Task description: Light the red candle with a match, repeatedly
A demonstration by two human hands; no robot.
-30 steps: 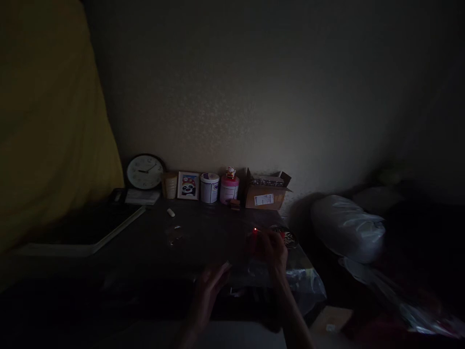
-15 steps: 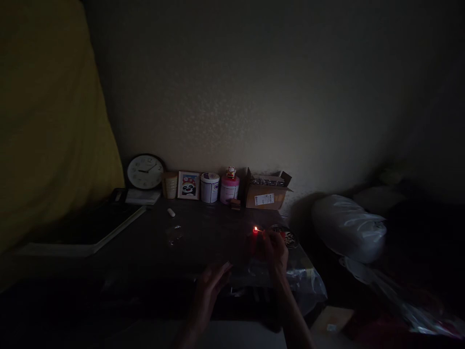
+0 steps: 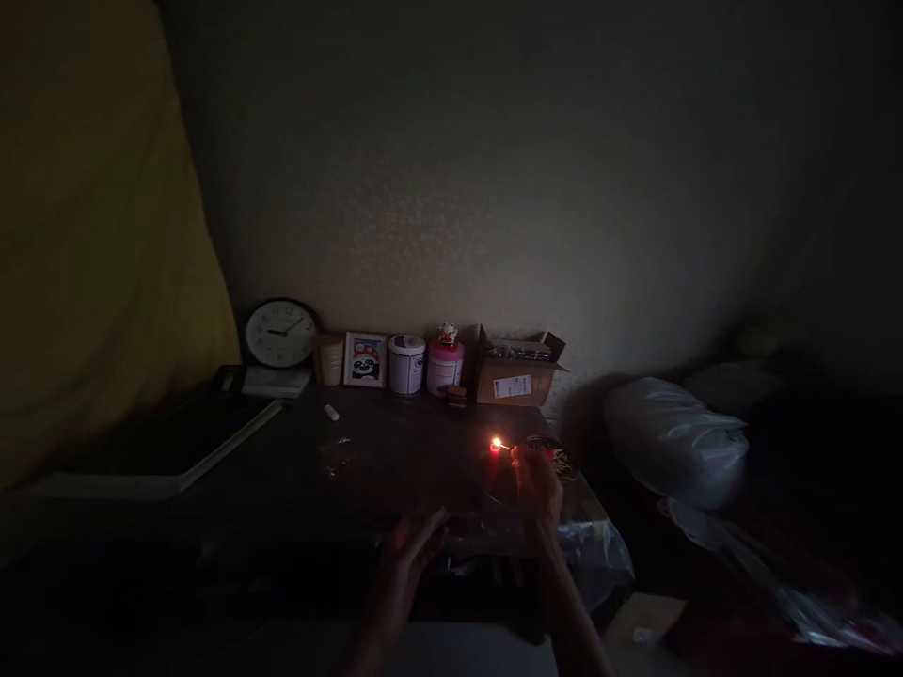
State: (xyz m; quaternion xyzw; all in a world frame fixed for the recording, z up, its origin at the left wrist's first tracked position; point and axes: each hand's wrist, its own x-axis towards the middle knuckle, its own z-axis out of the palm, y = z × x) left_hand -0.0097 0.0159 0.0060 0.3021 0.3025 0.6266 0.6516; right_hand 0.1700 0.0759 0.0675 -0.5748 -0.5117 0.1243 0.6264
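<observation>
One lit match (image 3: 506, 447) sits pinched in my right hand (image 3: 540, 484), gripped away from its flame (image 3: 497, 442), presumably against the heat; it burns right at the red candle (image 3: 494, 463) top, above the table (image 3: 416, 442). My left hand (image 3: 413, 547) hangs nearer me (gripping anything? I can't tell).

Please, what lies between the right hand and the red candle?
In the head view, a lit match points from the right hand toward the candle.
</observation>
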